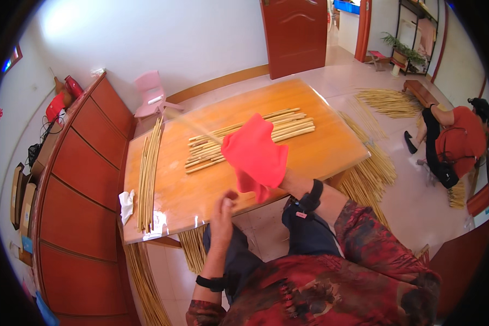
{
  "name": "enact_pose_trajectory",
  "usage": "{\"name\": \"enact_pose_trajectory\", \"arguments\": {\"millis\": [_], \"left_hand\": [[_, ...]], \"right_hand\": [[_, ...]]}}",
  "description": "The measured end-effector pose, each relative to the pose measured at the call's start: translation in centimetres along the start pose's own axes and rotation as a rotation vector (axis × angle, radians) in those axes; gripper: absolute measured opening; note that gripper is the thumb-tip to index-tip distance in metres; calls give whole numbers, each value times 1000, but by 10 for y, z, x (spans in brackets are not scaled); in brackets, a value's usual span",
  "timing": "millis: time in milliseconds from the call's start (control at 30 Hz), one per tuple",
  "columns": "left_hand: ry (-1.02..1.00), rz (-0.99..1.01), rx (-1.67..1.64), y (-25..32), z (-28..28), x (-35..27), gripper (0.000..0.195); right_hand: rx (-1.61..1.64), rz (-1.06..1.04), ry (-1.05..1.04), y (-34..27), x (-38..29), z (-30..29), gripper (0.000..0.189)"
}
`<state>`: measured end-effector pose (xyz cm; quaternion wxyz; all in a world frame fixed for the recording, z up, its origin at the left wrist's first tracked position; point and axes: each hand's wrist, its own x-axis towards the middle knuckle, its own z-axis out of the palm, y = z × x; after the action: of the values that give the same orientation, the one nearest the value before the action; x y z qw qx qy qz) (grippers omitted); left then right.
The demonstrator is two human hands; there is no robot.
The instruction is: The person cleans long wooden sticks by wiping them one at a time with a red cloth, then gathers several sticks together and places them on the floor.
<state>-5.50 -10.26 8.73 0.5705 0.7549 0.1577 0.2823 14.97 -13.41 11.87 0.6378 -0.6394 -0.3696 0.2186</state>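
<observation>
A red cloth (254, 153) covers nearly all of my right hand (286, 183), which grips it over the table. From the cloth's far left side a thin cane stick (199, 132), blurred, points away toward the pink chair; its near end is hidden. My left hand (224, 208) is raised by the table's front edge, fingers curled and blurred. Whether it holds anything is unclear. Beyond the cloth, a row of cane sticks (293, 124) lies across the wooden table (236, 102). Another narrow bundle of sticks (148, 175) rests along the table's left side.
White tissue (126, 205) sits at the table's left edge. A red cabinet (85, 183) lines the left, with a pink chair (150, 91) behind. Stick piles (368, 175) cover floor at right. Farther right, a person (458, 138) in red sits bent over.
</observation>
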Motion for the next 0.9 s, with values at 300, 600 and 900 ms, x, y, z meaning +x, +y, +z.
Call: {"name": "enact_pose_trajectory", "arguments": {"millis": [300,600,900], "left_hand": [[545,22,-988,69,-44,31,30],[826,18,-1090,-4,-129,17,29],[879,141,-1145,-41,-176,-7,31]], "right_hand": [[-601,-339,-668,27,-54,60,28],[-321,-160,-728,88,-74,-14,33],[-61,122,-288,18,-102,-148,34]]}}
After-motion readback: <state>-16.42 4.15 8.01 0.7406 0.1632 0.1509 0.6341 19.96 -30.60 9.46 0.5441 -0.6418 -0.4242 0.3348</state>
